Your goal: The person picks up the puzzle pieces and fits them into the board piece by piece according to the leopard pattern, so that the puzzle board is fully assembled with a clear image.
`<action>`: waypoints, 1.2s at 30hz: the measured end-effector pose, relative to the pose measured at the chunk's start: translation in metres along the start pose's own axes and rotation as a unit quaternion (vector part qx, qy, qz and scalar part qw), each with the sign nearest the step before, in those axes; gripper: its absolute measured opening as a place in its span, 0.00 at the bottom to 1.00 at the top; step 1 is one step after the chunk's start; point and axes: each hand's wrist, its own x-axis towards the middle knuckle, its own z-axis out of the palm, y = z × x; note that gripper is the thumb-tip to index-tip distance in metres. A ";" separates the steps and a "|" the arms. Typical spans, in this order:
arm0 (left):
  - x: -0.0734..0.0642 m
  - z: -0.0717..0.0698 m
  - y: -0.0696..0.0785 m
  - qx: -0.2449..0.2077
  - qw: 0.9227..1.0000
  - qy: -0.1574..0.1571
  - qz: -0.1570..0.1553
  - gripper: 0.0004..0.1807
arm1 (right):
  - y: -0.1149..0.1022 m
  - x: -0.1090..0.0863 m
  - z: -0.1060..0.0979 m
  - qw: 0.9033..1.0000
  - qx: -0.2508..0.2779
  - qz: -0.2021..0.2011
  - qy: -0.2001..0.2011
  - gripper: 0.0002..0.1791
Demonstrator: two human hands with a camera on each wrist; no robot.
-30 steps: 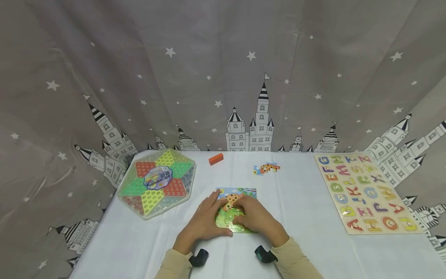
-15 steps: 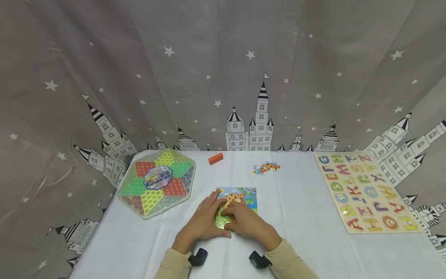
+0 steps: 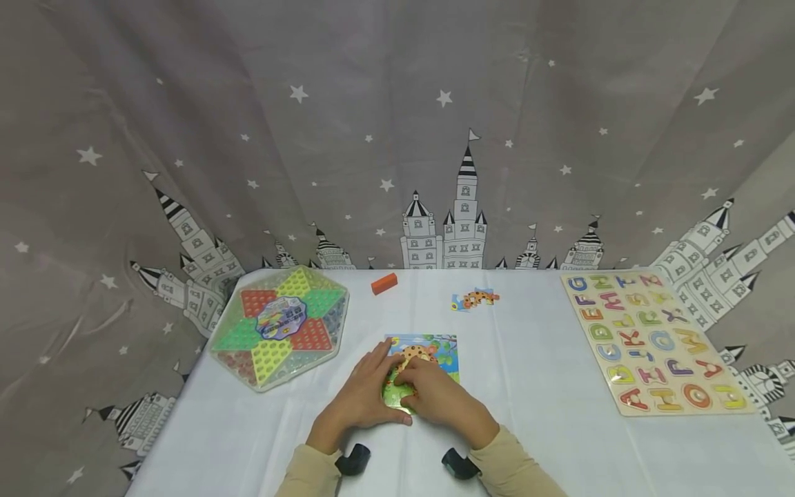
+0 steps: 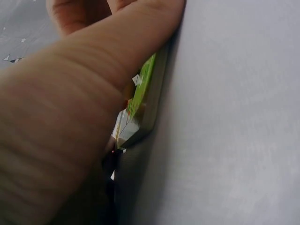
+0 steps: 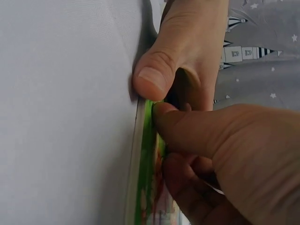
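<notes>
A small jigsaw puzzle board point(image 3: 448, 353), with a spotted animal on green and blue, lies flat on the white table between both hands. My left hand point(image 3: 361, 393) braces its left side, fingers stretched along it and the thumb point(image 5: 152, 79) against its near edge. My right hand point(image 3: 441, 399) reaches over the board from the right. Its thumb point(image 5: 166, 112) and bent fingers point(image 5: 180, 180) press down on the picture, seemingly pinching a puzzle piece that the hand mostly hides. Joined loose puzzle pieces point(image 3: 477, 299), blue and spotted orange, lie beyond the board.
A hexagonal Chinese checkers set point(image 3: 279, 328) under a clear cover sits on the left. On the right lies a wooden alphabet board point(image 3: 658, 345). An orange block point(image 3: 384, 283) is near the back edge, before a grey castle-print curtain point(image 3: 397, 138).
My right hand has shifted left across the board, uncovering its right side, and has stayed nearly still over the last half second. The left hand has hardly moved.
</notes>
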 end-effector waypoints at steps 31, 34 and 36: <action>0.002 0.000 0.001 -0.016 1.000 0.001 -0.023 0.69 | 0.164 0.008 -0.084 0.950 0.083 0.238 0.187 0.28; 0.002 0.001 0.003 -0.020 0.999 0.001 -0.032 0.71 | 0.182 0.012 -0.096 0.954 0.051 0.247 0.160 0.29; 0.001 0.002 0.004 -0.025 0.999 0.003 -0.038 0.72 | 0.188 0.016 -0.098 0.958 0.043 0.248 0.138 0.29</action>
